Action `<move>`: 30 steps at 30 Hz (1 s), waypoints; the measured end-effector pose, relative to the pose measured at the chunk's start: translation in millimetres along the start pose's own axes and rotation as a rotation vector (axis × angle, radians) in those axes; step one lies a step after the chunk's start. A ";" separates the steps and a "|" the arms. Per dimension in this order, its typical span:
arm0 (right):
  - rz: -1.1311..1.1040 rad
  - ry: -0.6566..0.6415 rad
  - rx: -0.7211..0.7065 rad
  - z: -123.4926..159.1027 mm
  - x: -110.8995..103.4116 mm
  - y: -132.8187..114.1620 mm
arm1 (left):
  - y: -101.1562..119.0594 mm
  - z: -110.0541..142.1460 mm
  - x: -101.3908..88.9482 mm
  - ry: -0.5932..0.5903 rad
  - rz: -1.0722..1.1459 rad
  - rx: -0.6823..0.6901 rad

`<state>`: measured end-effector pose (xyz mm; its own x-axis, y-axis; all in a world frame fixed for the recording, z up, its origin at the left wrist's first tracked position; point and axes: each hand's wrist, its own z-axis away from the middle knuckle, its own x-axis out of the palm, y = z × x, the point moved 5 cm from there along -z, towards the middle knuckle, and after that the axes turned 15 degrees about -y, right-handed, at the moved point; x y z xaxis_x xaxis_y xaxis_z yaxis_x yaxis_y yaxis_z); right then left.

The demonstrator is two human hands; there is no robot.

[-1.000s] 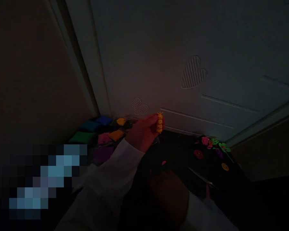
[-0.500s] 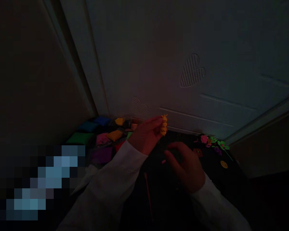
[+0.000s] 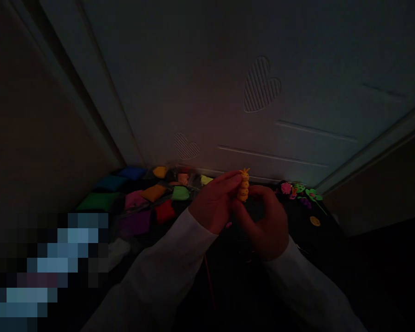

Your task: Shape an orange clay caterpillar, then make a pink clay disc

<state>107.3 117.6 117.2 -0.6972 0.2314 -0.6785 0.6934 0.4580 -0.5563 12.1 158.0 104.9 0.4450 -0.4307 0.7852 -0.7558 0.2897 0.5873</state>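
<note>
My left hand [image 3: 216,200] pinches a small yellow clay caterpillar [image 3: 244,186] between thumb and fingers. The figure stands upright, built from several stacked balls with dark specks and thin antennae on top. Close to its lower end is my right hand [image 3: 268,223], thumb and forefinger curved and apart with a dark gap between them. I cannot tell whether those fingertips touch the caterpillar. Below the hands, a small pink piece [image 3: 228,225] lies on the dark work surface, and a thin reddish stick [image 3: 209,281] lies nearer me.
Bags of coloured clay lie at the left, among them green [image 3: 98,201], purple [image 3: 134,223] and red [image 3: 165,211]. At the right are a pink clay flower [image 3: 286,188], a green flower [image 3: 313,194] and a yellow disc [image 3: 315,221]. A pale door [image 3: 193,92] rises behind. The light is dim.
My right hand has come up to the caterpillar from a little way off. The left hand with the caterpillar has shifted slightly right, and the camera view has turned a little.
</note>
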 end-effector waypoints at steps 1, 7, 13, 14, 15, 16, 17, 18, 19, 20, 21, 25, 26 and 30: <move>0.005 -0.002 0.003 -0.4 0.2 0.1 | -0.5 0.0 0.5 -0.003 0.004 -0.006; -0.033 -0.010 0.003 -1.7 1.2 1.7 | -1.4 0.8 0.4 -0.008 -0.002 -0.017; -0.103 -0.015 0.027 -0.9 1.3 7.3 | -3.2 -0.1 0.6 -0.006 -0.009 -0.014; -0.111 -0.015 0.037 -0.7 0.9 8.5 | -3.7 -0.4 0.5 -0.004 -0.011 -0.011; -0.118 -0.015 0.046 -0.4 0.5 9.4 | -4.3 -0.8 0.2 -0.004 -0.014 -0.009; -0.125 -0.016 0.056 -0.1 0.0 10.3 | -5.2 -1.0 0.0 -0.003 -0.019 -0.012; -0.134 -0.019 0.064 0.3 -0.3 10.9 | -6.0 -1.1 -0.3 -0.004 -0.025 -0.015; -0.143 -0.027 0.071 0.6 -0.4 11.3 | -6.7 -1.1 -0.5 -0.007 -0.033 -0.015; -0.153 -0.034 0.078 1.1 -0.5 11.5 | -7.3 -0.8 -0.7 -0.012 -0.041 -0.012; -0.163 -0.041 0.082 1.9 -0.6 11.5 | -7.7 -0.2 -0.9 -0.024 -0.051 -0.006; -0.172 -0.048 0.085 2.9 -0.7 11.4 | -8.2 0.9 -1.3 -0.039 -0.064 0.002; -0.192 -0.046 0.088 10.7 -3.6 12.4 | -13.6 12.7 -12.2 -0.051 -0.146 0.008; -0.196 -0.039 0.094 13.5 -4.9 13.6 | -16.1 18.0 -18.2 -0.029 -0.174 -0.001; -0.241 0.012 0.116 26.0 -9.8 22.2 | -32.1 46.7 -48.7 0.069 -0.296 -0.173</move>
<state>134.2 103.2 99.1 -0.8463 0.1376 -0.5147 0.5228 0.4002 -0.7527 -7.7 129.8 38.7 0.6687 -0.4609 0.5834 -0.4987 0.3040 0.8117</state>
